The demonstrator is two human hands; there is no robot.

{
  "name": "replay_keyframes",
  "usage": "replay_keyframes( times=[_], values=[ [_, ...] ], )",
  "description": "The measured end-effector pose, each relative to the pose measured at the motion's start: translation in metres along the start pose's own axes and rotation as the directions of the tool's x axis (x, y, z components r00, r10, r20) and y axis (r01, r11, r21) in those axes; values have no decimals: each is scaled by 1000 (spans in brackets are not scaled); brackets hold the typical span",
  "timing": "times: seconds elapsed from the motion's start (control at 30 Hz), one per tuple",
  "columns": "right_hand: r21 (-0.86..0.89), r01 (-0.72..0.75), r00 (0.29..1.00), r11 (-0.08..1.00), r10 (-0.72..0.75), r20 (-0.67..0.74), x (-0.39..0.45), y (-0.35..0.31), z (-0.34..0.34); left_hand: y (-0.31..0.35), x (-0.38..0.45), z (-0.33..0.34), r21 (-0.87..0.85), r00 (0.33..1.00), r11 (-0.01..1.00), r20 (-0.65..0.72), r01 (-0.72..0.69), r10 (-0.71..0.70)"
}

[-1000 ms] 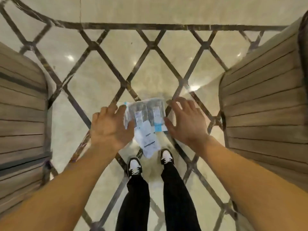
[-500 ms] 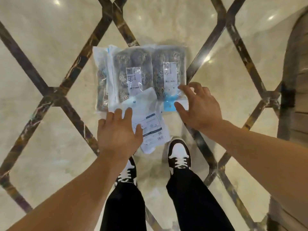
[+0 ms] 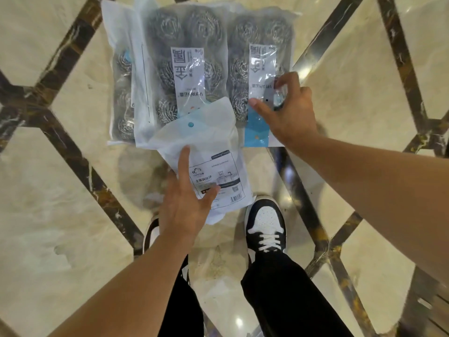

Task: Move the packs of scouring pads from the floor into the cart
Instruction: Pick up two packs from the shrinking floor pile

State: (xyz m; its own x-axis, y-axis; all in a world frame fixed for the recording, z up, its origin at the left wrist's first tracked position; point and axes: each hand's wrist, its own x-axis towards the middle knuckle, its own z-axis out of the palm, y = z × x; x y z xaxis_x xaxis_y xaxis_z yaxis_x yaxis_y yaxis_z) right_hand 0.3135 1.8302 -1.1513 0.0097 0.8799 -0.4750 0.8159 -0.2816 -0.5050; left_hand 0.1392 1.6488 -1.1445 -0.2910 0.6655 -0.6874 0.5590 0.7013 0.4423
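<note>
Several clear plastic packs of steel scouring pads lie overlapping on the marble floor. The right pack (image 3: pixel 261 57) has a blue bottom strip; my right hand (image 3: pixel 289 113) pinches its lower part between thumb and curled fingers. The middle pack (image 3: pixel 184 64) overlaps a left pack (image 3: pixel 121 76) that is half hidden. A white pack (image 3: pixel 213 166) lies face down nearest my feet; my left hand (image 3: pixel 187 203) rests on it with fingers spread, index finger stretched over its upper half. The cart is not in view.
The polished floor (image 3: pixel 60 190) has dark diagonal inlay strips. My two black-and-white shoes (image 3: pixel 266 224) stand just below the packs. A ribbed wooden surface (image 3: pixel 432 310) shows at the bottom right corner.
I have bent lower, so the packs fill more of the view. My right hand has gone from hovering to pinching the right pack. My left hand has come down onto the white pack.
</note>
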Motion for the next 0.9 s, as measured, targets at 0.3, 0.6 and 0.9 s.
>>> replay_keyframes(
  times=[0.3, 0.6, 0.9],
  values=[
    [360, -263, 960, 895, 278, 11, 5, 11, -4, 0, -13, 6, -366, 986, 931, -159, -5, -58],
    [431, -330, 943, 840, 277, 184, -18, 13, -10, -3, 0, -13, -594, 931, 755, -28, 277, -363],
    [495, -350, 929, 796, 364, 71, -44, 13, 13, 3, 23, -13, -516, 987, 853, -75, 84, -142]
  ],
)
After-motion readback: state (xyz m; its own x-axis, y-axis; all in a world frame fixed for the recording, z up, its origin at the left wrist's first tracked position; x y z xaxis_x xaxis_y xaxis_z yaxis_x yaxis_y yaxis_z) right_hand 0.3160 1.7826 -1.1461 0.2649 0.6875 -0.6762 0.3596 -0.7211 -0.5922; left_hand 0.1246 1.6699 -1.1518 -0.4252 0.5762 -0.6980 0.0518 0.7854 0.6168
